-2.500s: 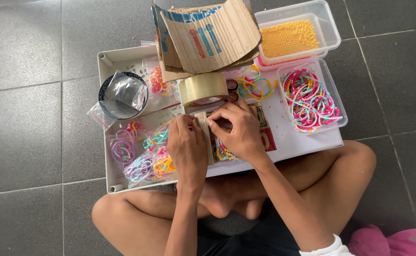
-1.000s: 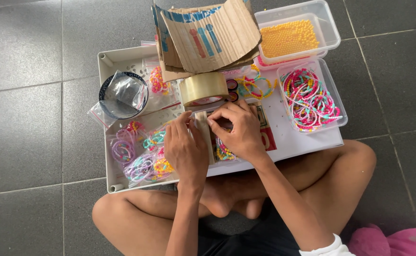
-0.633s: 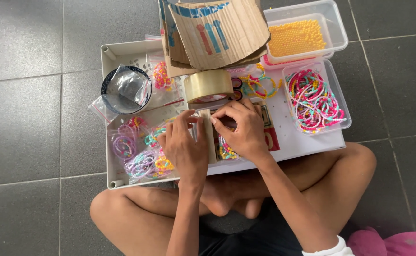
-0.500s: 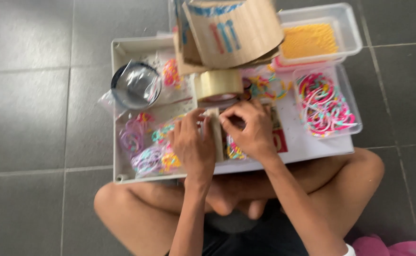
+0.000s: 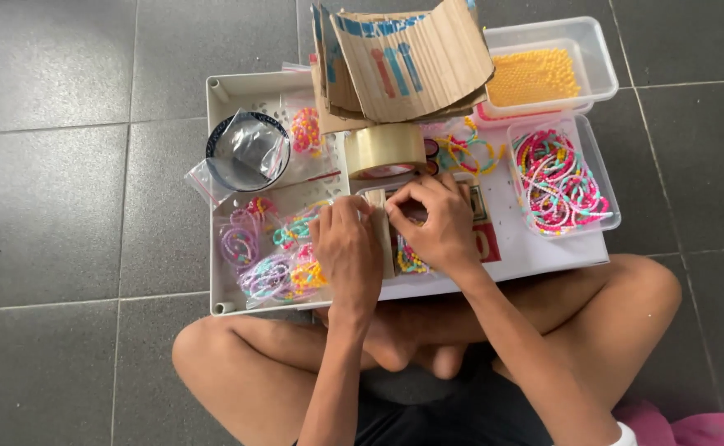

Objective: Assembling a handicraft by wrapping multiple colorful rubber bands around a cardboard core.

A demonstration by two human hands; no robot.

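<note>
Over the near middle of the white tray [image 5: 222, 198], both hands (left hand [image 5: 348, 252], right hand [image 5: 436, 227]) stay pinched shut on the small cardboard strip [image 5: 381, 227], the left thumb having edged closer against it.

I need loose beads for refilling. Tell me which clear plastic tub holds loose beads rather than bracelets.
The far clear plastic tub, filled with loose yellow beads; the nearer clear tub holds pink, teal and white beaded bracelets.

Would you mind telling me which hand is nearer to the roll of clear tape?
Right. The right hand lies just below the roll of clear tape, its knuckles close beneath; the left hand sits lower and further left.
</note>
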